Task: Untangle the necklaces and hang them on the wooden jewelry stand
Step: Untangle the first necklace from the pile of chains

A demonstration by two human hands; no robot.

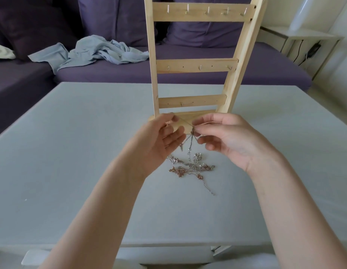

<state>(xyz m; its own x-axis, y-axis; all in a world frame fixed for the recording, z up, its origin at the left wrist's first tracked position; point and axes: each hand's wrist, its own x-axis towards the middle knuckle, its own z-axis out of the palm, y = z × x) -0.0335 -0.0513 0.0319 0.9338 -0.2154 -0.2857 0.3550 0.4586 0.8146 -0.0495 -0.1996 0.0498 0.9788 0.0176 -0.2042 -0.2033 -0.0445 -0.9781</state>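
Observation:
A tall wooden jewelry stand (196, 65) with three hook rails rises at the table's far middle; its hooks are bare. Just in front of its base, my left hand (161, 140) and my right hand (227, 138) are raised above the table. Each pinches a thin chain, and a taut strand runs between them to a small knot (192, 131) by my right fingertips. Loose chain ends dangle from the knot. Below, a tangled heap of silver and rose-gold necklaces (190, 166) lies on the table, with one clasp chain trailing toward me.
The pale grey table (71, 171) spans the view. Behind it is a purple sofa (207, 70) with a crumpled light-blue cloth (95, 51). A white side table (308, 37) with cables stands at the far right.

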